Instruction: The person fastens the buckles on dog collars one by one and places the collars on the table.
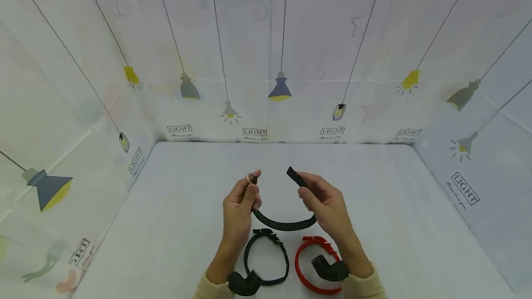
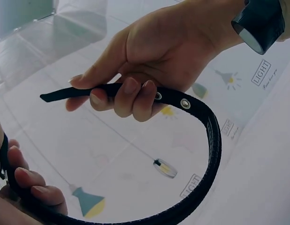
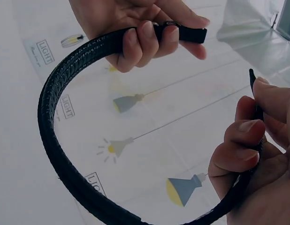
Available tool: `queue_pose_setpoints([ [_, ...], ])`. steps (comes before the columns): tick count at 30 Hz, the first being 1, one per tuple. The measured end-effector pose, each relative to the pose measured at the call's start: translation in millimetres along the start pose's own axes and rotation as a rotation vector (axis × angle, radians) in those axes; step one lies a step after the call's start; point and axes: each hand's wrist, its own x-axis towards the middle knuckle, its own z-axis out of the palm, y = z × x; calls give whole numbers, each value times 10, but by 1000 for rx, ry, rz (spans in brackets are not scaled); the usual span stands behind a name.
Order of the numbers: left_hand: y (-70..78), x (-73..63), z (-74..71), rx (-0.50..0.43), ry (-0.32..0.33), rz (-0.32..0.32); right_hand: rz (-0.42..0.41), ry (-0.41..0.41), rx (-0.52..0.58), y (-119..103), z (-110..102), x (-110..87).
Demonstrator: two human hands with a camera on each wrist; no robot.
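Observation:
A black collar (image 1: 287, 226) hangs in a U between both hands above the table. My left hand (image 1: 238, 211) grips its buckle end, where a metal ring (image 1: 250, 178) shows by the fingertips. The free end is pinched by my right hand (image 1: 332, 206), with the thumb on top and fingers curled beneath. Metal eyelets (image 2: 185, 103) line that end in the left wrist view. Seen from the right wrist, the collar's band (image 3: 49, 122) curves wide, its ends apart. Most of the buckle is covered by the left fingers.
A second black collar (image 1: 272, 283) lies buckled in a loop on the white table (image 1: 166, 243), below the hands. Right of it lies a looped red collar (image 1: 297, 262), partly behind the right wrist's camera (image 1: 330, 269). A lamp-printed curtain (image 1: 249, 36) surrounds the table's back and sides.

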Motion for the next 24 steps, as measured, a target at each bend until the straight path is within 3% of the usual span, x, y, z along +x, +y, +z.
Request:
queue_pose_setpoints([
  [11,43,-45,16,67,-137,-30,-14,-108,-7,-32,98,-31],
  [24,33,-57,-8,90,-200,-4,-47,-148,24,-42,114,-29],
])
